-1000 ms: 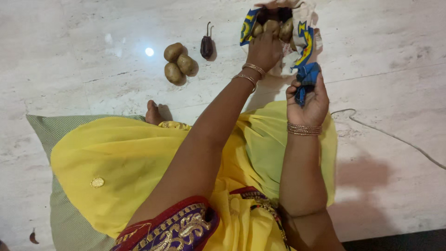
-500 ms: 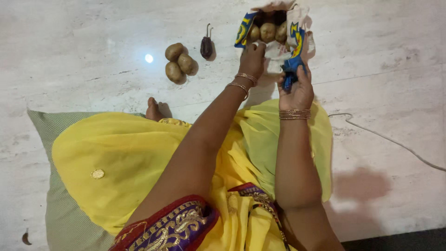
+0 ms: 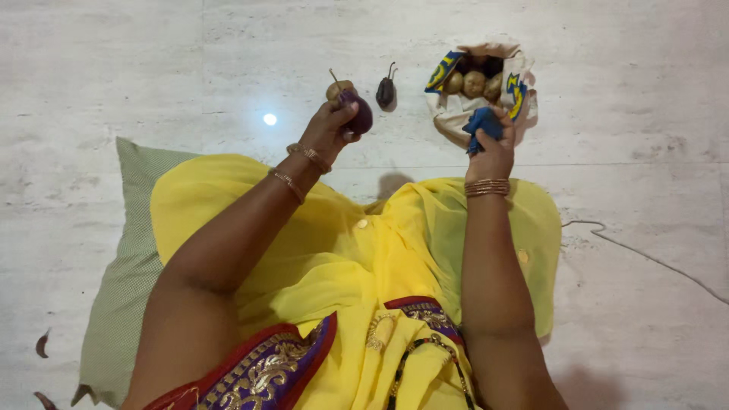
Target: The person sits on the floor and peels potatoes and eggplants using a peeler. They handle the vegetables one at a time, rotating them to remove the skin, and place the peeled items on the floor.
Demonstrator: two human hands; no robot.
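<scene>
My left hand (image 3: pixel 332 125) is closed around a small purple eggplant (image 3: pixel 359 115) with a thin stem, held just above the pale marble floor (image 3: pixel 152 61). A brown potato (image 3: pixel 336 89) shows right behind that hand; the rest of the pile is hidden. A second dark eggplant (image 3: pixel 386 91) lies on the floor a little to the right. My right hand (image 3: pixel 491 144) grips the blue edge of a white, blue and yellow bag (image 3: pixel 463 114), holding it open. Several potatoes (image 3: pixel 474 82) sit inside the bag.
I sit on a green checked cushion (image 3: pixel 121 266) in yellow cloth that covers my lap. A thin grey cord (image 3: pixel 645 254) runs across the floor at the right. Two dark scraps (image 3: pixel 42 345) lie at the lower left.
My left hand left the bag's mouth and swung left, now holding a purple eggplant over the potato pile. My right hand kept its grip on the bag's edge. The view shifted left.
</scene>
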